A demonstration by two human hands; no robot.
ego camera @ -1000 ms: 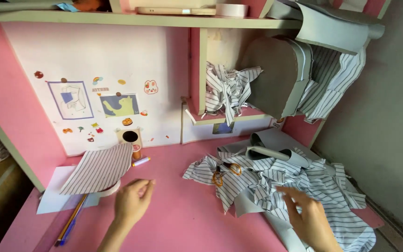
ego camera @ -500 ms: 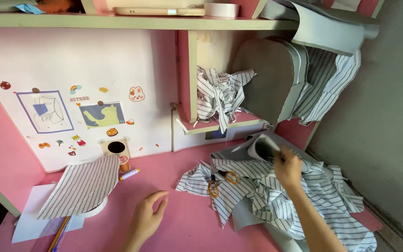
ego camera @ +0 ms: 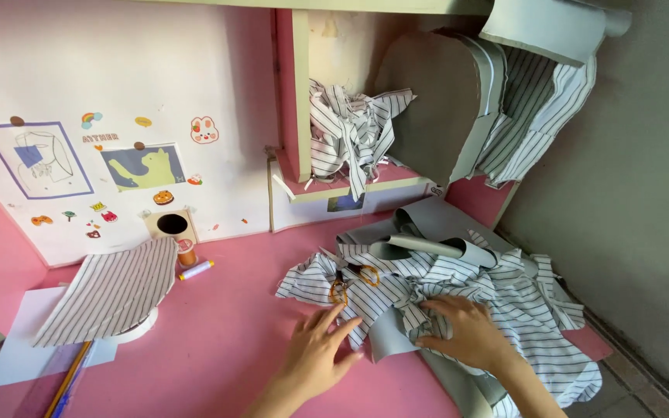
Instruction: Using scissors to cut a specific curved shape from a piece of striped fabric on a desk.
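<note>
My left hand [ego camera: 315,354] lies flat on the smooth pink desk [ego camera: 218,340], fingers spread, their tips touching the crumpled striped cloth [ego camera: 458,290] heaped at the desk's right. My right hand [ego camera: 466,333] presses on that soft pile, fingers apart, gripping nothing. Orange-handled scissors [ego camera: 350,280] lie half buried in its folds, blades hidden, beside stiff grey sheets [ego camera: 427,246].

Crumpled striped fabric [ego camera: 458,290] on pink desk [ego camera: 218,340]

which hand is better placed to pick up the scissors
Left, probably. The left hand lies flat on the desk, fingertips just below the scissors; the right hand presses the striped cloth farther away.
</note>
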